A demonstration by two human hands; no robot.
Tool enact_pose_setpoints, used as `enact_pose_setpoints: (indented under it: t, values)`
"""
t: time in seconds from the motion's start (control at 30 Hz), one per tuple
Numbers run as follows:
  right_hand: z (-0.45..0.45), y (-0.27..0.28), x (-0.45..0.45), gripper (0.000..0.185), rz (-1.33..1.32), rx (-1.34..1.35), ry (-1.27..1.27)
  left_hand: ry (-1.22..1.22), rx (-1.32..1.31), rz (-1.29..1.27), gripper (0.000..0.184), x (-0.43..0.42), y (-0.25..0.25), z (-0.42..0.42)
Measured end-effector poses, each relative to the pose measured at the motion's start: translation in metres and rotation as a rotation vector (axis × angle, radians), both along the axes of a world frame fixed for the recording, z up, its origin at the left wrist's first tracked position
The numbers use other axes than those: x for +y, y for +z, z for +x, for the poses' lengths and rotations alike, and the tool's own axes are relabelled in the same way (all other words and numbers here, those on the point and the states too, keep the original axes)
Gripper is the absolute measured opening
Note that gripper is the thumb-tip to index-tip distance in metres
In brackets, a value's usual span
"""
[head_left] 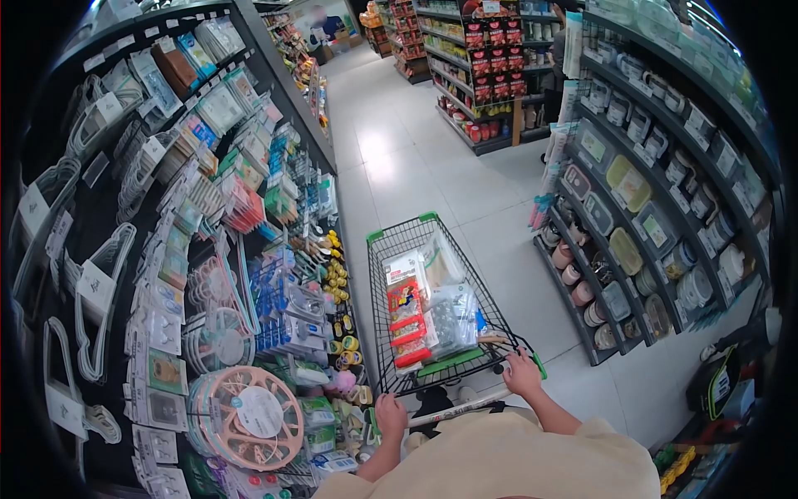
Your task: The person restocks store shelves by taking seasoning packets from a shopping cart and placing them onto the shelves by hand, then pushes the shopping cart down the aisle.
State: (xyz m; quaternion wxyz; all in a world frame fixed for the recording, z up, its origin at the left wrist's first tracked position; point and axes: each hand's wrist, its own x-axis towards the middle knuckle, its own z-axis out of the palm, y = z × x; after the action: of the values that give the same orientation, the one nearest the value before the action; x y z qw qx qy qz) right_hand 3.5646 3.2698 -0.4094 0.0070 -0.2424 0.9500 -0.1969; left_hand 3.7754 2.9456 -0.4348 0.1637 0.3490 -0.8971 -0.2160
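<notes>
A black wire shopping cart [378, 312] with green corner pieces stands in front of me. My left hand [390, 416] is closed around the left end of its handle [465, 405]. At the handle's right end, my right hand [522, 373] is closed over the bar, close to the green end piece. Inside the cart lie several red packages [406, 324] in a row. Beside them are a clear plastic-wrapped pack [453, 320] and a white-and-red package [404, 270]. What the wrapped pack contains is hard to make out.
On the left, a tall rack holds white hangers [104, 299], a round pink drying rack [249, 416] and many hanging packs. Shelves of food containers [629, 181] and mugs line the right. Ahead runs a tiled aisle [399, 158] past a display of red packs [494, 46]. A person [327, 27] is far off.
</notes>
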Motion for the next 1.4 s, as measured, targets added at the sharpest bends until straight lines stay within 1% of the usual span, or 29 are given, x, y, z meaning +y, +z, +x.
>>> enact_pose_setpoints:
  t: [0.33,0.67,0.77,0.87,1.07,1.4]
  values:
    - [-0.001,0.002,-0.007,0.032,-0.03,0.047,-0.009,-0.015,0.022,-0.045,0.023,-0.01,-0.005,-0.006]
    - [-0.011,0.002,-0.023,0.033,-0.023,0.053,-0.046,-0.038,-0.018,-0.023,0.023,-0.032,-0.004,-0.023]
    - [-0.014,0.001,-0.027,0.033,-0.011,0.065,-0.046,-0.007,-0.026,0.014,0.023,-0.035,-0.001,-0.026]
    - [-0.019,0.0,-0.026,0.034,-0.012,0.048,-0.042,-0.035,0.012,0.03,0.023,-0.033,0.006,-0.027]
    - [-0.02,-0.004,-0.029,0.034,-0.03,0.032,-0.066,-0.017,-0.004,0.041,0.023,-0.033,0.009,-0.03]
    - [-0.019,0.001,-0.031,0.035,-0.033,0.015,-0.058,-0.036,0.016,0.03,0.024,-0.04,0.002,-0.033]
